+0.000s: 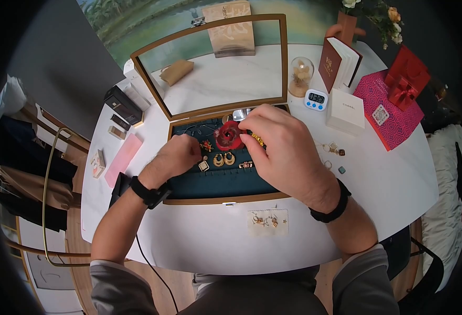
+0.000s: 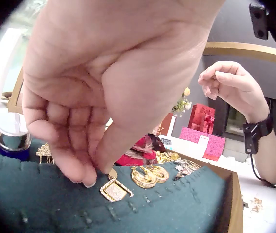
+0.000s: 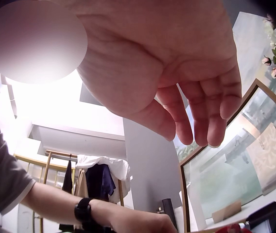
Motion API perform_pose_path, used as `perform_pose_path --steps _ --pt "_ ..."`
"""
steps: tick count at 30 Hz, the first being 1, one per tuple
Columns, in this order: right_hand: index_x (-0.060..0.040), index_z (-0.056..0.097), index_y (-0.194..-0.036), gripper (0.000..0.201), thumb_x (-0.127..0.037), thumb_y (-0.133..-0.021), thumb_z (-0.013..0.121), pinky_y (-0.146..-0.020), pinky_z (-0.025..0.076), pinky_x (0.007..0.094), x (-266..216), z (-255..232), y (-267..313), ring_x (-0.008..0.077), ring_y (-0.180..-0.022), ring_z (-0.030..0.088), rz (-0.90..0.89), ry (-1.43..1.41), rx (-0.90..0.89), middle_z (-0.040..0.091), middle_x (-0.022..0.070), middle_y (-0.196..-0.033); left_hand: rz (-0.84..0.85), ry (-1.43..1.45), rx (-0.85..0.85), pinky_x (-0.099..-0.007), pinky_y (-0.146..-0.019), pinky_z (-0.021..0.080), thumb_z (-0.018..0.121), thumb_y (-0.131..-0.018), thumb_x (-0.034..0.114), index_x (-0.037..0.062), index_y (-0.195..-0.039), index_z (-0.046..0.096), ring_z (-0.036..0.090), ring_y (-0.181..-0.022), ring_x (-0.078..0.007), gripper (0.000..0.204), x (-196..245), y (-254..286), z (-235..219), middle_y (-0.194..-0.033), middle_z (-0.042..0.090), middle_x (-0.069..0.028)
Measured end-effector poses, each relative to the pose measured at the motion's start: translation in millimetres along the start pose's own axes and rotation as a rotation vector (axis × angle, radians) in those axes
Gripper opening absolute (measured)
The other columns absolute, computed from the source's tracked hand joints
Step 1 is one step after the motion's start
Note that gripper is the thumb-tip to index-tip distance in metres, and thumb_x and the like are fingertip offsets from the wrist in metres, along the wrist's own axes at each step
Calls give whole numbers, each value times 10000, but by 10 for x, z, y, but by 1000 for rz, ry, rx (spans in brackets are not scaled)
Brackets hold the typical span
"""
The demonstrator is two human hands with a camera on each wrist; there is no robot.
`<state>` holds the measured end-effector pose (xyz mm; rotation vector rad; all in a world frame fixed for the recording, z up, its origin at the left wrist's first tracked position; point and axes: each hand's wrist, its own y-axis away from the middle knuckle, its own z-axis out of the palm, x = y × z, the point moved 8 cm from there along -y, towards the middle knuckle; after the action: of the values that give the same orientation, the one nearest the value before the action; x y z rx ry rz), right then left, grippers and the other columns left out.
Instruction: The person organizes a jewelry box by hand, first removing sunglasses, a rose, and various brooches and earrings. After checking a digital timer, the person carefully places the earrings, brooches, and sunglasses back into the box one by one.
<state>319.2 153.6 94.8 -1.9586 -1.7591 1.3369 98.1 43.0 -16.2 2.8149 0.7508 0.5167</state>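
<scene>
My left hand [image 1: 177, 156] is low over the dark green padded board [image 1: 199, 188] in a wood-framed jewellery case, with its fingers bent toward the thumb. In the left wrist view, the left fingertips are right at the top of a square gold pendant [image 2: 116, 190] edged with small stones. I cannot tell whether they pinch it. A pair of gold hoop earrings [image 1: 224, 159] lies beside the pendant. My right hand [image 1: 283, 149] is raised over the case, its fingers loosely bent and holding nothing. It overlaps a dark red flower ornament [image 1: 227, 135] in the head view.
The case's glass lid [image 1: 215, 68] stands raised behind. On the right are a timer [image 1: 316, 100], a white box [image 1: 345, 111] and some small jewellery [image 1: 333, 148]. A card with earrings [image 1: 268, 222] lies in front, and a pink box [image 1: 123, 160] on the left.
</scene>
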Motion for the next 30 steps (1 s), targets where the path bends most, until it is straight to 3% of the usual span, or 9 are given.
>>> perform_pose_path --steps 4,17,23,25,30 --pt "27 718 -1015 113 10 -914 768 -788 588 432 -8 9 3 377 -903 723 -12 1 15 712 160 -1018 133 -14 110 -429 -853 617 825 -877 118 49 -972 802 779 -922 -352 119 135 61 -55 -937 803 -149" --pt "15 719 -1002 98 5 -915 763 -750 574 436 -9 71 18 373 -863 713 -15 -10 -7 701 152 -969 205 -57 104 -440 -845 623 788 -896 95 90 -983 812 778 -939 -351 91 220 52 47 -952 802 -144" --pt "9 723 -998 92 -1 -915 764 -743 572 434 -11 78 19 371 -855 711 -18 -13 -10 699 149 -952 180 -97 111 -455 -839 626 787 -907 119 68 -930 820 778 -906 -369 65 173 34 42 -908 794 -169" --pt "8 723 -998 93 -2 -915 765 -741 572 434 -10 79 17 371 -851 710 -20 -9 -8 700 148 -952 159 -94 129 -410 -801 614 799 -899 91 28 -915 812 781 -848 -343 66 152 40 39 -889 800 -162" --pt "8 725 -990 90 -7 -913 770 -734 572 429 -10 82 16 369 -843 712 -16 -3 -19 700 147 -947 205 -78 111 -410 -798 612 785 -906 78 39 -965 806 776 -855 -340 74 178 80 12 -891 796 -149"
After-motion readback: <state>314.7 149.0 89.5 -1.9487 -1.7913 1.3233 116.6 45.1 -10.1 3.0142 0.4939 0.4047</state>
